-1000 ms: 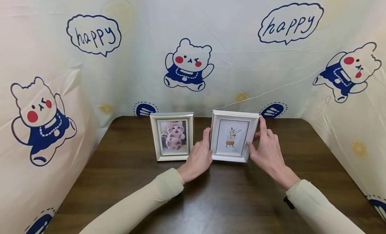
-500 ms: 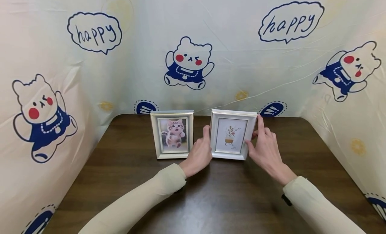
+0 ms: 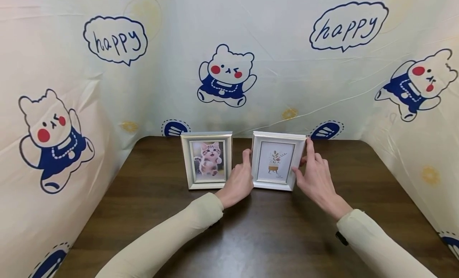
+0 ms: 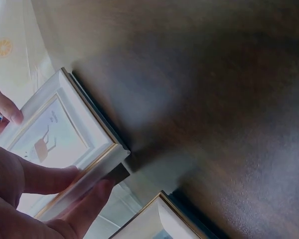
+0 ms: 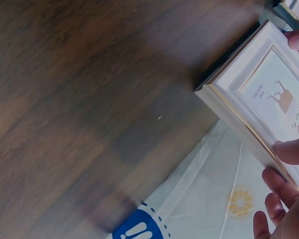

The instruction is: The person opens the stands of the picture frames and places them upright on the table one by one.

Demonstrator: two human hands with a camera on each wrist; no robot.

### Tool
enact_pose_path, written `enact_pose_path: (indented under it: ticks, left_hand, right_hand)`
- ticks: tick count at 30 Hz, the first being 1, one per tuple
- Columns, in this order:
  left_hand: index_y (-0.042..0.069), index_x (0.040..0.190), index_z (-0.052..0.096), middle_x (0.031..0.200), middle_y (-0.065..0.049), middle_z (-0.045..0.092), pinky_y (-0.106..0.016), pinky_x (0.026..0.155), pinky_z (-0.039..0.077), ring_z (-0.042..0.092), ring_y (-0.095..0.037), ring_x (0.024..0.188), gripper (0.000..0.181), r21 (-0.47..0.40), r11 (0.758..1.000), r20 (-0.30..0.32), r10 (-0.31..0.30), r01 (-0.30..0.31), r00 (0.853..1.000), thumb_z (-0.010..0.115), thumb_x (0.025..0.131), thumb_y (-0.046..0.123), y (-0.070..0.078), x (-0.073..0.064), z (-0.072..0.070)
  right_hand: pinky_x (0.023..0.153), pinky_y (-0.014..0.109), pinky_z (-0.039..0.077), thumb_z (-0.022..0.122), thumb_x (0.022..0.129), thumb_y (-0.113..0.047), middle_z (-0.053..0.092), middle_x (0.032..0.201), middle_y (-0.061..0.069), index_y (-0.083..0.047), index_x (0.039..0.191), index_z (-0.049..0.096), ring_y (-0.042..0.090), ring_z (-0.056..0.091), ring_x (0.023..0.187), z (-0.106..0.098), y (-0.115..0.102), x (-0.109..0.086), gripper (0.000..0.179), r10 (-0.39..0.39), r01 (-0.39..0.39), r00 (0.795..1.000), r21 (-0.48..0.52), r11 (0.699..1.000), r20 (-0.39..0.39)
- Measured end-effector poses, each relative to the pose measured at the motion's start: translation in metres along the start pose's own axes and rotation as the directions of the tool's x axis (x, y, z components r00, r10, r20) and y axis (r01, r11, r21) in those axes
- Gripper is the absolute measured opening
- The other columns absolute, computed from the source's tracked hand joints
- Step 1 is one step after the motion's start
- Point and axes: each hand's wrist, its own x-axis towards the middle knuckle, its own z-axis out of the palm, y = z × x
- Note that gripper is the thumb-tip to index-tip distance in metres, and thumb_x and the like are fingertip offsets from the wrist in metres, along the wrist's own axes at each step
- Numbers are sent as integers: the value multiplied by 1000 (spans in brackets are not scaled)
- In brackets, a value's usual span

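Observation:
A white picture frame (image 3: 256,162) with a drawing of a potted plant stands upright, leaning back a little, at the far part of the table. My left hand (image 3: 238,183) pinches its left side; in the left wrist view the thumb (image 4: 50,178) presses the front border and a finger lies along the side. On the opposite side, my right hand (image 3: 316,176) grips the border, thumb (image 5: 294,150) on the front and fingertips at the side edge. A second pale frame (image 3: 185,162), holding a kitten photo, stands just left, its lower right corner partly hidden behind my left hand.
The dark wooden table (image 3: 258,238) spreads out in front of both frames. Close behind and at both sides hangs a pale curtain (image 3: 287,71) printed with bears and "happy" bubbles. A narrow gap separates the two frames.
The plant picture frame has shifted slightly left, with both hands keeping hold of it. The kitten frame stays put; the whole view has shifted a little.

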Motion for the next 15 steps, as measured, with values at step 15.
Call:
enact_pose_path:
  ticks: [15]
  left_hand:
    - [6, 149, 25, 60, -1, 53, -30, 45, 43, 49, -15, 45, 77, -18, 999, 26, -39, 39, 999, 68, 89, -13, -1, -1, -2]
  right_hand:
    - [81, 53, 39, 84, 85, -5, 72, 93, 19, 2, 165, 12, 37, 54, 90, 1, 2, 1, 108, -14, 15, 1000, -27, 1000, 10]
